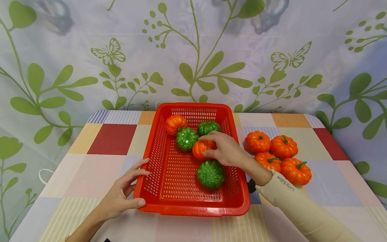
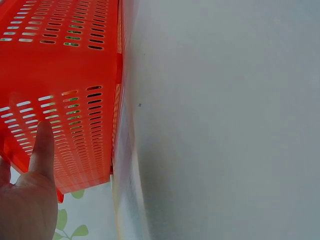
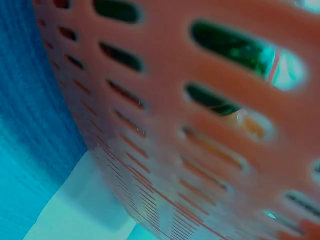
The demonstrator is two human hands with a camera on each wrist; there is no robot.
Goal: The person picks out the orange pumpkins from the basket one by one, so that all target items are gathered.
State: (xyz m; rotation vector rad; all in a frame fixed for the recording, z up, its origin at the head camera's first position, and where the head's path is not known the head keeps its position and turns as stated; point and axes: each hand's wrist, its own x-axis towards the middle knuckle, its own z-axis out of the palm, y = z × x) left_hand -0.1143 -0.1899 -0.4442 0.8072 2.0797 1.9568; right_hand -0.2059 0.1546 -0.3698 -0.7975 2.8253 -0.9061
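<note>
Your left hand (image 1: 121,195) holds the left rim of the red basket (image 1: 205,211), its long axis running near to far on the counter (image 1: 78,181). Inside, right of one orange pumpkin (image 1: 173,124) and a glittery green pumpkin (image 1: 186,139), your right hand (image 1: 225,148) pinches the middle pumpkin (image 1: 200,150); its stem is hidden, so you can't tell its direction. Rightward, four loose pumpkins (image 1: 295,172) sit outside, the nearest's stem pointing right.
</note>
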